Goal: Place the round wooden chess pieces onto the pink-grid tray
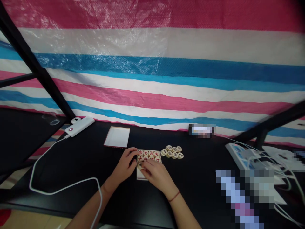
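- Well, the left hand lies at the left edge of a shallow white card tray, its fingers curled close together against the rim and the nearest pieces. Whether they pinch anything cannot be told.
- The right hand arches over the tray's near half, fingers bunched narrow. Their tips sit down among the pieces at the tray's left side, and the back of the hand hides whether one is gripped. A red thread bracelet circles its wrist.
- Xiangqi pieces, round wooden discs with red characters, lie flat and touching across the tray's far part. A loose cluster of discs sits just right of the tray, towards the far edge of the black table.
- The discs look hard, light and smooth, so they would likely slide against each other; the rim, between thumb and fingertip, seems the place to take one. The tray looks thin enough to flex — its rim seems the safer hold.
- Beyond lies a white card lid. Near the far left corner are a white power bank and its white cable, a power strip sits at the right, and a striped tarpaulin hangs behind.
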`<state>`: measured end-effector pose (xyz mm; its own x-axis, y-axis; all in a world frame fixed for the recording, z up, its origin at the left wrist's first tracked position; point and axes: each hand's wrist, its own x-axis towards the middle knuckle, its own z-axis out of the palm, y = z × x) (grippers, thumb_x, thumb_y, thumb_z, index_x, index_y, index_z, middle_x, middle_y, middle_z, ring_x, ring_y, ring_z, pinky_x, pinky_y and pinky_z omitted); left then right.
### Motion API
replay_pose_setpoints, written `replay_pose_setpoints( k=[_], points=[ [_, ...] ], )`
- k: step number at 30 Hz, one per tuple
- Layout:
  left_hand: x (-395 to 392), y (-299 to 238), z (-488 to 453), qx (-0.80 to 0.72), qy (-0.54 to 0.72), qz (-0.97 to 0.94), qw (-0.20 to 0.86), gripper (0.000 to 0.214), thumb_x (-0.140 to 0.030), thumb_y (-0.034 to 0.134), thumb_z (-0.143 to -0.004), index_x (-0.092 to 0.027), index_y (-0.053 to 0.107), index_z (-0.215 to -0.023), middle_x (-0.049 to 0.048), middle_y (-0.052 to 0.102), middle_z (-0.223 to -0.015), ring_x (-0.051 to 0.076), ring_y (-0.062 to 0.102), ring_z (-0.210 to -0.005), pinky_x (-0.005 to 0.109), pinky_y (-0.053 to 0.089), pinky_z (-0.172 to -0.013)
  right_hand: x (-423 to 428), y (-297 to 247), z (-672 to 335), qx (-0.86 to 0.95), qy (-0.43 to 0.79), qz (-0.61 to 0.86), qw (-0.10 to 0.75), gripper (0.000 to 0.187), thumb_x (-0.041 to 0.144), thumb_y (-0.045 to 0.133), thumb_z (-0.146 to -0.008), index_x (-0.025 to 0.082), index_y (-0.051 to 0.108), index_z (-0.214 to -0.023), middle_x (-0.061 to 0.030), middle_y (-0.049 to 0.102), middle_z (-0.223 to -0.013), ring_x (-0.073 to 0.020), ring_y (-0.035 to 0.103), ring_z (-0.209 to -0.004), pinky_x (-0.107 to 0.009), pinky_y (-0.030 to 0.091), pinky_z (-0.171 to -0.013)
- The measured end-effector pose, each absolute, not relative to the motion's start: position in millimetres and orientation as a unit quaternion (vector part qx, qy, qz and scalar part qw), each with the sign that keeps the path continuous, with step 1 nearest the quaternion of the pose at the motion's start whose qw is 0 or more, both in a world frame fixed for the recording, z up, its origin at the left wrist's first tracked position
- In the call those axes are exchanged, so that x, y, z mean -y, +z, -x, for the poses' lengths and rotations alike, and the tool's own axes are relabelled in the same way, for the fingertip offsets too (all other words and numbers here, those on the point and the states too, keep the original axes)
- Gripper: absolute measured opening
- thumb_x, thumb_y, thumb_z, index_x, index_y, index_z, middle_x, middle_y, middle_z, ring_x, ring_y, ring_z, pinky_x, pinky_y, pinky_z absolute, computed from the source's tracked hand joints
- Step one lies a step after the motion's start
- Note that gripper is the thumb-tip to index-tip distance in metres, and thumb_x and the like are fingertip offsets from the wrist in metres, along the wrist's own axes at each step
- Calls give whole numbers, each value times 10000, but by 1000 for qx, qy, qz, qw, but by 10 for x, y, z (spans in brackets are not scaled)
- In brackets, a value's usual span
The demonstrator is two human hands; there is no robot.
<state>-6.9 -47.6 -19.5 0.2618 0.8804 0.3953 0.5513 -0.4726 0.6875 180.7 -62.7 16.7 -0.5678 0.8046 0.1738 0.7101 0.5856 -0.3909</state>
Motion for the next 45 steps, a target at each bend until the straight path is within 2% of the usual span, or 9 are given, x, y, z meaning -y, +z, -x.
replay_pose_setpoints(
  k=[5,9,13,17,20,28,35,39,45],
  points=[
    [475,-194,60,-463,387,-772,201,335,-128,460,-865,-229,581,-1161,91,541,-1252,224,508,-1209,451,427,-1065,615,179,-1888,847,186,433,246,59,233,574,-886,228,629,-906,-24,652,-825,-163,611,-767,-247,458,-685],
    [377,-83,7,-437,374,-798,181,292,-201,508,-889,-229,576,-1172,105,510,-1295,246,472,-1243,459,410,-1072,389,232,-2259,750,149,545,343,191,279,476,-921,196,647,-929,-54,662,-894,-156,608,-736,-257,463,-697],
    [234,3,-87,-420,402,-797,163,287,-198,491,-899,-224,575,-1172,102,536,-1252,241,489,-1218,451,423,-1051,41,290,-2657,678,98,690,233,227,263,507,-869,180,674,-999,-81,666,-1040,-187,633,-894,-269,450,-773],
    [214,-7,-95,-422,432,-783,148,257,-208,484,-903,-227,596,-1134,85,588,-1150,226,543,-1136,423,465,-994,-205,324,-2787,684,151,708,84,232,313,579,-825,194,706,-978,-62,708,-935,-199,656,-853,-262,431,-706],
    [268,-22,-33,-426,452,-773,133,214,-198,475,-906,-220,628,-1053,70,630,-1024,207,590,-1021,386,502,-916,-304,309,-2759,699,169,694,39,211,306,618,-789,208,725,-942,-53,722,-879,-193,666,-827,-250,417,-671],
    [305,-5,20,-428,488,-752,110,174,-162,492,-896,-200,636,-985,54,654,-925,180,611,-900,345,525,-819,-454,359,-2666,698,141,702,38,213,208,630,-721,184,728,-909,-90,726,-878,-224,669,-839,-258,416,-667],
    [369,12,-23,-383,458,-795,107,250,-151,525,-888,-232,641,-1095,49,647,-964,180,599,-937,341,506,-845,101,559,-2213,713,298,573,272,229,338,590,-799,189,669,-954,-10,674,-753,-148,605,-662,-231,435,-616],
    [413,37,-25,-366,433,-816,115,314,-95,495,-854,-222,630,-1107,61,641,-1040,194,572,-1008,371,469,-918,501,562,-1963,764,353,489,227,158,205,614,-750,205,664,-900,24,629,-708,-117,538,-593,-216,400,-587],
    [427,62,-16,-357,389,-831,175,247,-59,498,-753,-220,663,-841,49,611,-1055,210,527,-1044,397,438,-948,682,441,-1834,779,269,537,179,185,88,559,-752,187,628,-892,-30,642,-845,-155,588,-731,-247,421,-686]
  ],
)
